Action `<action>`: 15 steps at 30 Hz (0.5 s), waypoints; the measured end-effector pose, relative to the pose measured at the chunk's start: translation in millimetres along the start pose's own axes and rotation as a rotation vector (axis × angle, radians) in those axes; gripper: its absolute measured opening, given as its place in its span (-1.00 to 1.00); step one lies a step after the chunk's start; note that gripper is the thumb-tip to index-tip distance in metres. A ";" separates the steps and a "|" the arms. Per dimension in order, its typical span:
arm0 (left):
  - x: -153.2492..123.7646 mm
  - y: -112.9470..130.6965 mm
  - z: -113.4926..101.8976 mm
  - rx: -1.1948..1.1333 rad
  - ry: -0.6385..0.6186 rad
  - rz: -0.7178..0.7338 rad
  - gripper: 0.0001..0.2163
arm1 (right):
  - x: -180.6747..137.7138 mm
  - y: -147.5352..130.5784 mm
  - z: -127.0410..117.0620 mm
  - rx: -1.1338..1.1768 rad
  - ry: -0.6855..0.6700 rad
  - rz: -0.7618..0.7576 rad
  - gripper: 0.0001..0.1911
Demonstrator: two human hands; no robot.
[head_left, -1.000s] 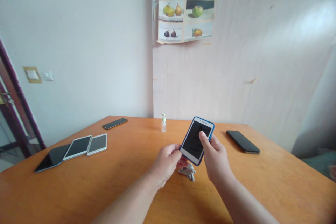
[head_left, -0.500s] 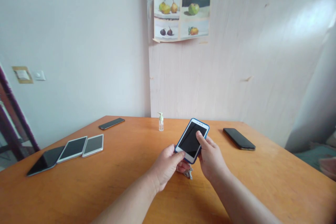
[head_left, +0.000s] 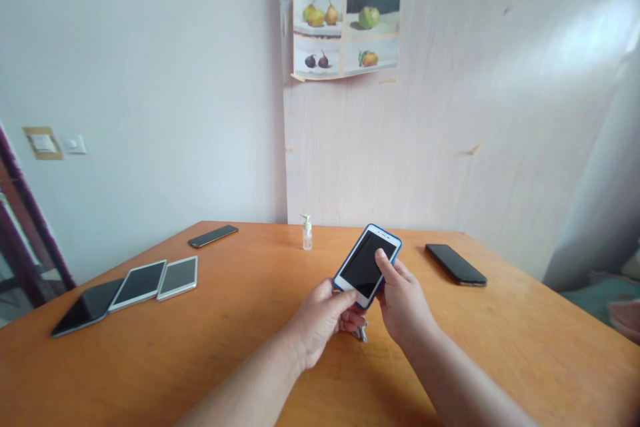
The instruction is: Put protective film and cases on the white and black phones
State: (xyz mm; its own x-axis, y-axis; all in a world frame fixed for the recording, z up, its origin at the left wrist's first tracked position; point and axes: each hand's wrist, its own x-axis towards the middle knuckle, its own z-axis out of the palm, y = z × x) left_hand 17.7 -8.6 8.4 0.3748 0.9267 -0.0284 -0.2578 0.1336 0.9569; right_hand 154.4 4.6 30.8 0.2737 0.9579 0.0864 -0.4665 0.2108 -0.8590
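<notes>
A white smartphone (head_left: 364, 270) in a blue case is held tilted above the table, its dark screen facing me. My left hand (head_left: 323, 317) grips its lower left corner, thumb on the front bezel and fingers behind. My right hand (head_left: 403, 297) holds the right edge, with its thumb lying on the screen. Below the phone, by my left fingers, a bit of crumpled grey cloth (head_left: 362, 331) shows; most of it is hidden, and whether the fingers hold it I cannot tell.
On the wooden table (head_left: 250, 347), a small clear pump bottle (head_left: 307, 235) stands at the back. Right of it lies a black phone (head_left: 455, 264). To the left are a dark phone (head_left: 213, 235), two white-framed devices (head_left: 138, 283) and a black tablet (head_left: 87, 307). A wall rises behind.
The phone has shifted very slightly up and to the right, and my left thumb has slid a little right along its lower edge. Everything else stays in place.
</notes>
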 end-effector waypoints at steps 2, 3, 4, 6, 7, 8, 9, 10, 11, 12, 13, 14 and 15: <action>-0.8 -0.1 1.2 -0.001 -0.025 -0.004 -0.66 | 0.8 0.8 -0.7 0.006 0.004 0.008 -0.56; -0.8 -0.3 1.8 0.007 -0.022 0.000 -0.67 | 1.0 1.2 -0.9 0.004 0.001 0.009 -0.55; -0.6 -0.7 2.2 0.019 -0.008 0.006 -0.67 | 0.9 1.6 -1.0 0.000 -0.006 0.009 -0.55; 0.4 -1.8 2.6 0.051 0.037 0.015 -0.69 | 0.2 2.0 -0.7 -0.006 -0.023 0.004 -0.56; 1.1 -2.3 2.4 0.066 0.058 0.016 -0.69 | -0.3 1.9 -0.4 -0.006 -0.028 0.001 -0.57; 1.7 -2.6 2.0 0.078 0.072 0.015 -0.69 | -0.8 1.6 0.0 -0.004 -0.031 -0.003 -0.58; 2.2 -2.7 1.3 0.087 0.076 0.011 -0.69 | -1.2 1.3 0.3 -0.001 -0.031 -0.004 -0.58; 2.5 -2.5 0.4 0.093 0.070 0.006 -0.68 | -1.4 1.0 0.6 0.001 -0.029 -0.004 -0.59; 2.6 -1.9 -0.6 0.097 0.056 -0.001 -0.67 | -1.4 0.7 0.7 0.000 -0.027 -0.001 -0.59; 2.4 -1.2 -1.7 0.100 0.040 -0.006 -0.66 | -1.2 0.4 0.8 -0.003 -0.025 0.003 -0.59; 2.1 -0.2 -2.8 0.100 0.027 -0.008 -0.66 | -0.8 0.3 0.8 -0.007 -0.025 0.008 -0.58; 1.8 0.9 -4.0 0.098 0.020 -0.003 -0.65 | -0.3 0.3 0.7 -0.010 -0.027 0.014 -0.58; 1.4 2.1 -5.0 0.091 0.018 0.007 -0.65 | 0.2 0.6 0.5 -0.011 -0.029 0.018 -0.58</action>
State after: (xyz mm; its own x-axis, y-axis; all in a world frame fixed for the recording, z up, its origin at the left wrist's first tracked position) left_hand 13.2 -5.2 8.9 0.3569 0.9338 -0.0261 -0.1785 0.0956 0.9793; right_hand 153.8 4.9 30.7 0.2410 0.9667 0.0855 -0.4618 0.1917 -0.8660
